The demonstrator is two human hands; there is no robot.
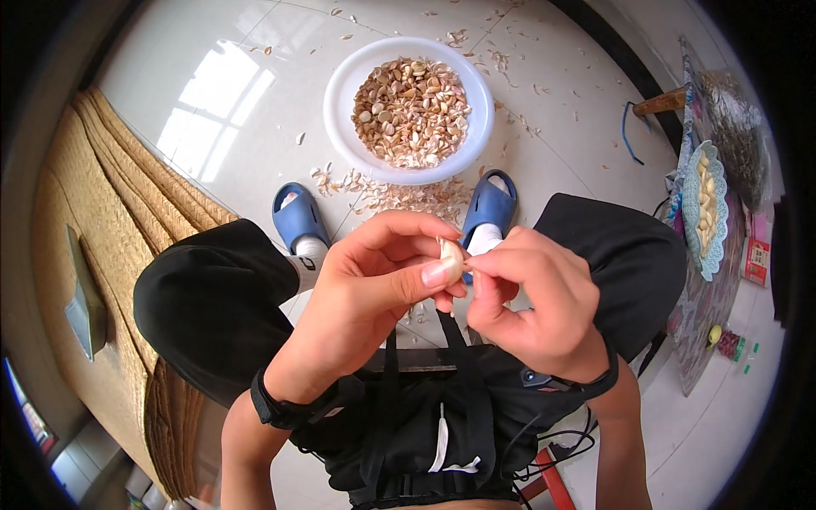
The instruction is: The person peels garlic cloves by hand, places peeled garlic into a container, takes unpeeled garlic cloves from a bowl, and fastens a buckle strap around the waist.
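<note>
Between the thumb and fingers of my left hand [374, 268] is a pale garlic clove [452, 258], held above my lap. My right hand [540, 297] pinches at the clove's right side, thumb against forefinger; a bit of skin seems to be between them, though it is too small to be sure. Beyond my feet stands a white plastic basin [337, 119] full of unpeeled garlic cloves [412, 110]. Loose garlic skins [399, 194] lie on the floor just in front of it.
Stacked woven mats [93, 255] lie at the left. At the right, a light blue scalloped dish [716, 208] of peeled cloves sits on a patterned surface near a clear bag [735, 127]. Blue slippers [299, 217] are on my feet. Dark cables [561, 442] hang by my lap.
</note>
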